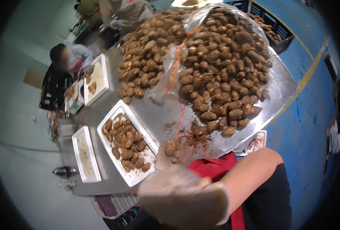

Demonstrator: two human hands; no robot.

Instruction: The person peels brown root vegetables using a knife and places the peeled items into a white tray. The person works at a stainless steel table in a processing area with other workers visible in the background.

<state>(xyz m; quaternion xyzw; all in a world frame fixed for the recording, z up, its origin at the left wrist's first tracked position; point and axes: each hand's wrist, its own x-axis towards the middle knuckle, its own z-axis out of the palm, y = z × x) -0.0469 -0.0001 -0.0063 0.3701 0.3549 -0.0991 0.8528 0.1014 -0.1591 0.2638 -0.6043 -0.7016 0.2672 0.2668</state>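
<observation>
My right hand (181, 192), in a pale knitted work glove, is blurred in the foreground, its forearm coming in from the right. Its fingers are too smeared to show whether it holds anything. Just beyond, my left hand (161, 156), also gloved and mostly hidden behind the right, cups several small taro corms (172, 148). Beside it lies a white foam tray (150, 145) part filled with brown corms (127, 141). Orange-red string (182, 118) and shredded root fibres (194, 141) lie on the metal table (147, 115) near the hands.
A large corm heap (224, 66) spills from a clear plastic bag (170, 64); another heap (147, 54) adjoins it. Further foam trays (86, 155) (105, 74) line the left side. A black crate (282, 27) stands beyond the table. Co-workers (80, 54) are at the far left.
</observation>
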